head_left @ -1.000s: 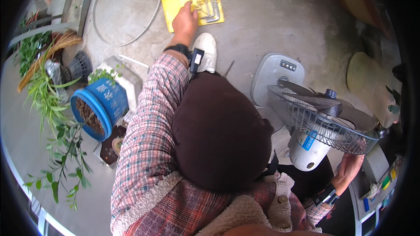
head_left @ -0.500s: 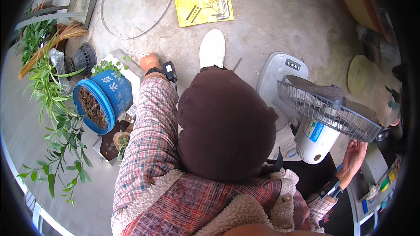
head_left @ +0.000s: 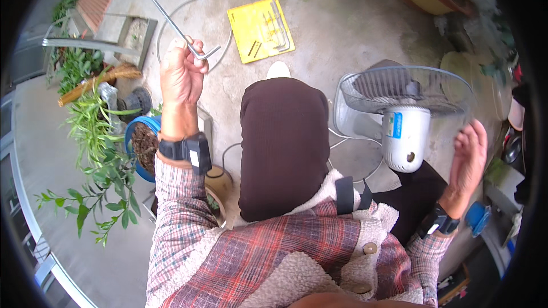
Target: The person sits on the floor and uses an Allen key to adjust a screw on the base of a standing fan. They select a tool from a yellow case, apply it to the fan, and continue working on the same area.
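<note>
Now | left hand (head_left: pixel 184 74): raised, grasping hex key (head_left: pixel 174 26) | right hand (head_left: pixel 469 151): released, fingers loosely curled near fan (head_left: pixel 406 142) | change: key lifted into view; tool apparently selected

No wording can be read. The white fan (head_left: pixel 412 145) carries a blue sticker (head_left: pixel 396 125) on the side of its motor housing, taller than it is wide, with pale print and a lighter strip toward its left edge; the characters are too small to make out. A plain-looking white label (head_left: pixel 195 158) stands on the black box of the left wristband (head_left: pixel 171 149), and another white patch (head_left: pixel 432 229) on the right wristband (head_left: pixel 448 222); any print on these is too small to tell. The yellow case (head_left: pixel 242 21) shows dark bars on its left half, perhaps marking, perhaps slots.
</note>
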The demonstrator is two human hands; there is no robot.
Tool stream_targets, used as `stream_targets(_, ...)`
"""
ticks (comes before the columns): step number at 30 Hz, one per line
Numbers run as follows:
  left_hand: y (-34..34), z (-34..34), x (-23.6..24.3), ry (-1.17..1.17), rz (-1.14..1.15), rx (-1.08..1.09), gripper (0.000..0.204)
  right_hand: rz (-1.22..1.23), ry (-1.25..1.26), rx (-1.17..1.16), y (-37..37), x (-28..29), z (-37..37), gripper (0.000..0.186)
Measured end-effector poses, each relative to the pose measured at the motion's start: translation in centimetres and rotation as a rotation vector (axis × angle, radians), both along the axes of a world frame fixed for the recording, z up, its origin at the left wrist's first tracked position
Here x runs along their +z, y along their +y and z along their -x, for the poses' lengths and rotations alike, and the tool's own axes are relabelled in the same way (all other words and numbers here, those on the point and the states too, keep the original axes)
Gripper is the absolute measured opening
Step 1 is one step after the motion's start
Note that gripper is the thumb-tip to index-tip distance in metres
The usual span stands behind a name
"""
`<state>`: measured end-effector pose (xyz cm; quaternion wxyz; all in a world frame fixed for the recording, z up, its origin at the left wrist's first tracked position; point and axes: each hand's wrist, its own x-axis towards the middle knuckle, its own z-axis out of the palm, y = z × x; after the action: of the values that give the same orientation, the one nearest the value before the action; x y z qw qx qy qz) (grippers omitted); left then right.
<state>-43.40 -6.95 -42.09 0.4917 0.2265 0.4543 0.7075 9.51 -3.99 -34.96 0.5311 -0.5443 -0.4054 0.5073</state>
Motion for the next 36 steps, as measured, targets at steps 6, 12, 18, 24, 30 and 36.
stream_targets(6,-2.6,-22.1,11.7,-0.076,-0.068,-0.421,0.015,0.098,0.087,0.459,-6.0,3.1,-0.5,0.024)
stream_targets(12,-5.2,-40.7,8.7,-0.109,-0.047,-0.574,0.013,0.084,0.349,0.631,-7.7,0.5,-6.6,0.019)
stream_targets(18,-6.0,-44.7,7.2,-0.119,-0.106,-0.608,0.013,-0.066,0.425,0.581,-9.2,0.9,-8.4,0.012)
stream_targets(24,-6.1,-45.8,5.9,-0.088,-0.147,-0.563,0.014,-0.187,0.353,0.528,-9.6,0.5,-9.5,0.012)
stream_targets(30,-5.7,-45.5,5.6,-0.071,-0.129,-0.579,0.013,-0.193,0.273,0.508,-9.4,0.5,-9.7,0.014)
stream_targets(36,-6.6,-45.6,5.0,-0.071,-0.090,-0.560,0.017,-0.192,0.300,0.540,-9.6,-0.9,-8.8,0.012)
